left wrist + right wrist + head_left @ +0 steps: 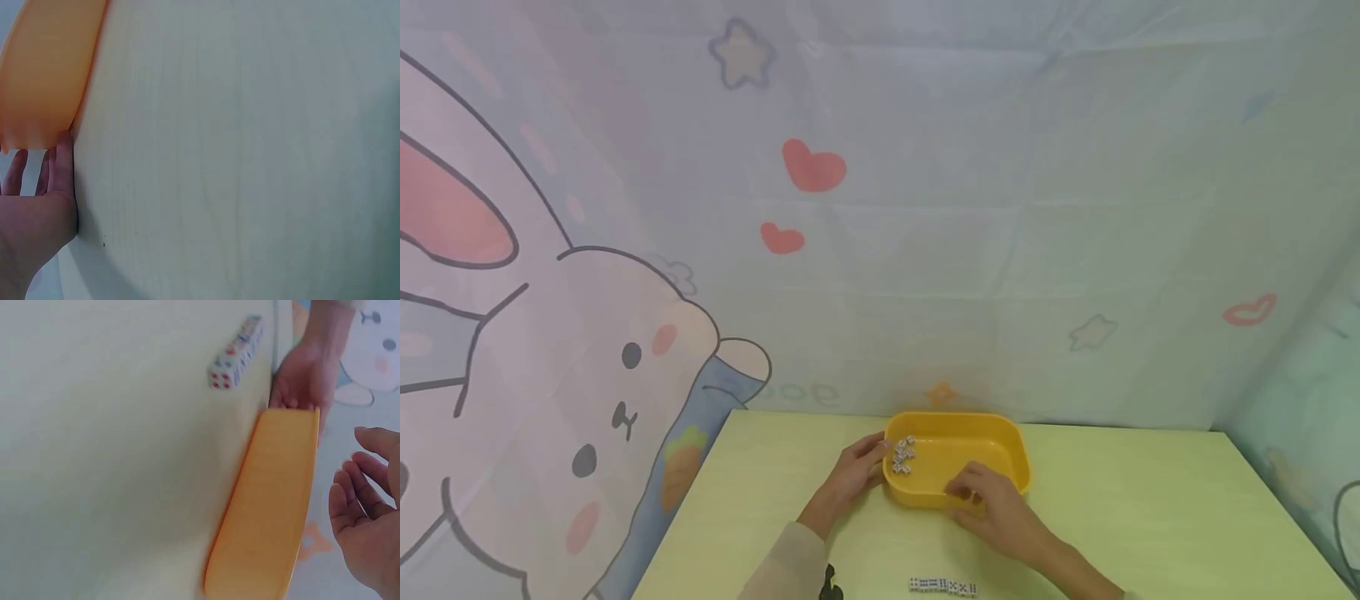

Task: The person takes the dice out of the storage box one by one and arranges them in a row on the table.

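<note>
- Head view, lower edge: a straight row of white dice (pixel 943 587) lies on the pale tabletop (pixel 1112 492), sides touching. The right wrist view shows red and blue pips, blurred toward the far end of the row.
- Black object (pixel 831 586), left of the row: cut off by the frame; cannot be identified.
- Right hand (pixel 1000 512): poised at the near rim, right of centre. Fingers bend loosely, thumb apart from them; no die is visible between them. Contact with the rim cannot be confirmed.
- Left hand (pixel 852 471): fingers extend against the tray's left end. Whether the thumb hooks over the rim is unclear.
- Yellow tray (pixel 925 501): sits upright between the hands. Likely light, thin plastic, slightly flexible; hold by opposite end walls, keeping it level.
- Loose dice (pixel 899 452): clustered inside, at the tray's left end. Probably hard, light, smooth and prone to roll; pinch one by opposite faces. Upper faces are too small to read; the walls conceal this cluster from both wrist views.
- Rabbit-print backdrop (pixel 925 292): hangs behind the table.
</note>
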Available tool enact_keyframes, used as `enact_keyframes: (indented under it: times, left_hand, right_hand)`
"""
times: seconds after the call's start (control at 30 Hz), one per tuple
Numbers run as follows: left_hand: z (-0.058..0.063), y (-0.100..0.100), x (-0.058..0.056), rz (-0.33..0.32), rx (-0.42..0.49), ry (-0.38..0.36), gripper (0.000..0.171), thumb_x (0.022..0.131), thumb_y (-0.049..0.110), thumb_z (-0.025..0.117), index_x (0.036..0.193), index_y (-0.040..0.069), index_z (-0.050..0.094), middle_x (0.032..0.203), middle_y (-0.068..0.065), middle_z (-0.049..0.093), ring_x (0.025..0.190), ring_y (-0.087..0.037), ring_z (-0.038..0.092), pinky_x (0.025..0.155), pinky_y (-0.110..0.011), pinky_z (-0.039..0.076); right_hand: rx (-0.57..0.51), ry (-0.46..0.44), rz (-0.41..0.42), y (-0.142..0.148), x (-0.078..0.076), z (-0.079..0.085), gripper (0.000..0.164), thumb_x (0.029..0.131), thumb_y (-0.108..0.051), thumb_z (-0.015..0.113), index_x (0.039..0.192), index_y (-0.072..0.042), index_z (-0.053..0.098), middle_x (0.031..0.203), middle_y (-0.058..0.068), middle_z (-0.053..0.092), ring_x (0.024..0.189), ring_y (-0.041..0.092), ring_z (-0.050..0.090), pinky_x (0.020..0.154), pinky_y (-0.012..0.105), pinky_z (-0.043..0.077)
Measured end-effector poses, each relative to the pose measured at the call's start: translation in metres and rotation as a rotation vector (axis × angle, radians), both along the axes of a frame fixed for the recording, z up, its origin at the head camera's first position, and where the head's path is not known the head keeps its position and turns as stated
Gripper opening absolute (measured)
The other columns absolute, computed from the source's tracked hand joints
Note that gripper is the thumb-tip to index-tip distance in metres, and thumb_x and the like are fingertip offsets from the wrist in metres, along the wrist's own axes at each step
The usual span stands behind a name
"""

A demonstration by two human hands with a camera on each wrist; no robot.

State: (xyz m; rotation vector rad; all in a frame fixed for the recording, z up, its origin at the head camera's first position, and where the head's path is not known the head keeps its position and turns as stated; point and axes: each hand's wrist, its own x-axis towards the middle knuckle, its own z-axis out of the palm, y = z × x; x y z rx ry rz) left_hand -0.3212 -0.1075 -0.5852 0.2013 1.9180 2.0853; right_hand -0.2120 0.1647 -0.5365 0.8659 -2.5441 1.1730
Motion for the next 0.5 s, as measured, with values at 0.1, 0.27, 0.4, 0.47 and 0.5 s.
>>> enact_keyframes:
  times: [0.1, 0.27, 0.4, 0.47, 0.5]
  left_hand:
    - [-0.002, -0.001, 0.0, 0.006, 0.0, -0.011, 0.064, 0.109, 0.037, 0.063, 0.158, 0.001, 0.045, 0.157, -0.024, 0.048, 0.14, -0.04, 0.052, 0.104, -0.04, 0.06]
    - [-0.002, 0.0, -0.002, 0.011, -0.003, -0.019, 0.062, 0.11, 0.035, 0.062, 0.158, 0.001, 0.046, 0.156, -0.024, 0.049, 0.14, -0.039, 0.053, 0.103, -0.039, 0.06]
    - [-0.002, 0.002, -0.004, 0.01, 0.009, -0.019, 0.06, 0.11, 0.033, 0.061, 0.158, 0.001, 0.046, 0.156, -0.024, 0.049, 0.14, -0.04, 0.052, 0.103, -0.039, 0.06]
    - [-0.002, 0.003, -0.005, 0.009, 0.019, -0.02, 0.06, 0.11, 0.033, 0.061, 0.158, 0.001, 0.045, 0.156, -0.024, 0.049, 0.141, -0.041, 0.052, 0.104, -0.04, 0.06]
    - [-0.002, 0.004, -0.004, 0.008, 0.018, -0.025, 0.059, 0.11, 0.033, 0.061, 0.158, 0.001, 0.045, 0.156, -0.023, 0.049, 0.141, -0.041, 0.051, 0.104, -0.04, 0.06]
  right_hand:
    - [-0.049, 0.031, -0.025, -0.007, -0.025, -0.001, 0.016, 0.093, -0.012, 0.084, 0.106, -0.015, 0.075, 0.099, 0.001, 0.07, 0.087, 0.017, 0.065, 0.072, 0.029, 0.062]
    - [-0.045, -0.07, -0.109, -0.019, -0.061, -0.005, 0.02, 0.096, -0.015, 0.081, 0.113, -0.006, 0.075, 0.107, 0.008, 0.074, 0.095, 0.022, 0.067, 0.08, 0.035, 0.063]
    - [-0.034, -0.17, -0.163, -0.028, -0.084, -0.008, 0.026, 0.097, -0.015, 0.08, 0.119, -0.002, 0.075, 0.113, 0.009, 0.074, 0.104, 0.024, 0.067, 0.087, 0.04, 0.062]
    - [-0.049, -0.196, -0.157, -0.031, -0.094, -0.01, 0.027, 0.097, -0.013, 0.079, 0.119, 0.001, 0.074, 0.115, 0.013, 0.073, 0.106, 0.029, 0.067, 0.089, 0.044, 0.062]
    - [-0.054, -0.205, -0.149, -0.032, -0.097, -0.011, 0.027, 0.096, -0.012, 0.079, 0.119, 0.002, 0.074, 0.115, 0.015, 0.073, 0.107, 0.031, 0.067, 0.089, 0.046, 0.062]
